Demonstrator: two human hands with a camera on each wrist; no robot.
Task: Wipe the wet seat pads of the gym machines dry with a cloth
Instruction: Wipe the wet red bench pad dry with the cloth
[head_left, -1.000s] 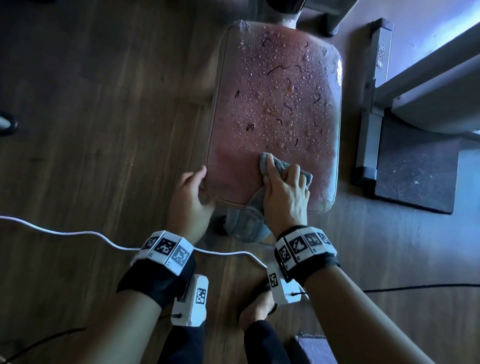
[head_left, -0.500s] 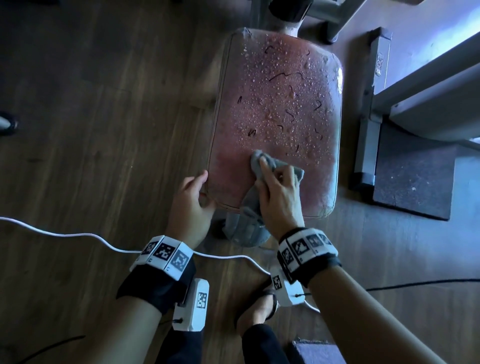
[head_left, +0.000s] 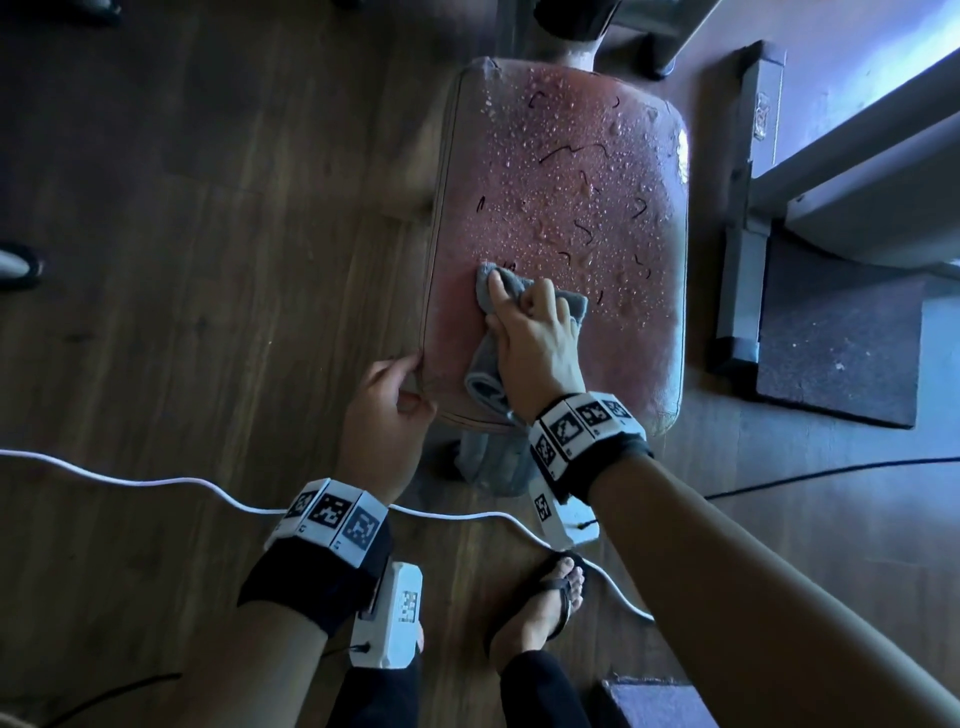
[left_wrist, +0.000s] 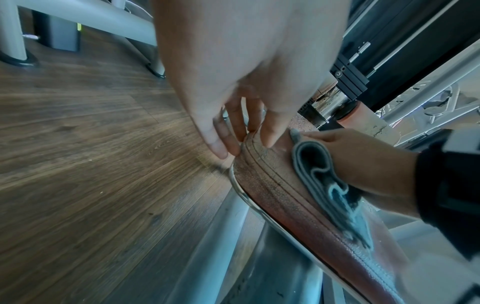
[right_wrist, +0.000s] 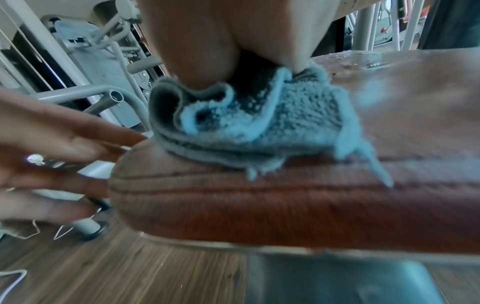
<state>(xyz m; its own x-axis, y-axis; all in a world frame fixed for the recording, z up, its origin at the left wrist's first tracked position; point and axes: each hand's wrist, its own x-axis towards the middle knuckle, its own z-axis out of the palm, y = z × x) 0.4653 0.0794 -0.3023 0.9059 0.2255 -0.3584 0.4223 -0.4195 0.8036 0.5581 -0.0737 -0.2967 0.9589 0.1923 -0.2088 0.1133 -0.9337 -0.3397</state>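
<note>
A reddish-brown seat pad (head_left: 561, 208) (left_wrist: 272, 185) (right_wrist: 285, 205) is beaded with water over its far half; its near strip looks smeared. My right hand (head_left: 519, 301) (right_wrist: 228, 67) grips a bunched grey cloth (head_left: 485, 291) (left_wrist: 319, 170) (right_wrist: 259, 123) and presses it on the pad's near left part. A tail of the cloth hangs over the near edge. My left hand (head_left: 415, 379) (left_wrist: 246, 144) holds the pad's near left corner, thumb on top and fingers down its side.
A white cable (head_left: 156, 480) and a black cable (head_left: 831, 467) cross the wooden floor near me. A grey machine frame (head_left: 748, 208) and a dark mat (head_left: 841, 338) lie right of the pad. My sandalled foot (head_left: 550, 592) stands below it.
My right hand has slid the cloth left and farther up the pad, into the droplets. My left hand has stayed at the near left corner.
</note>
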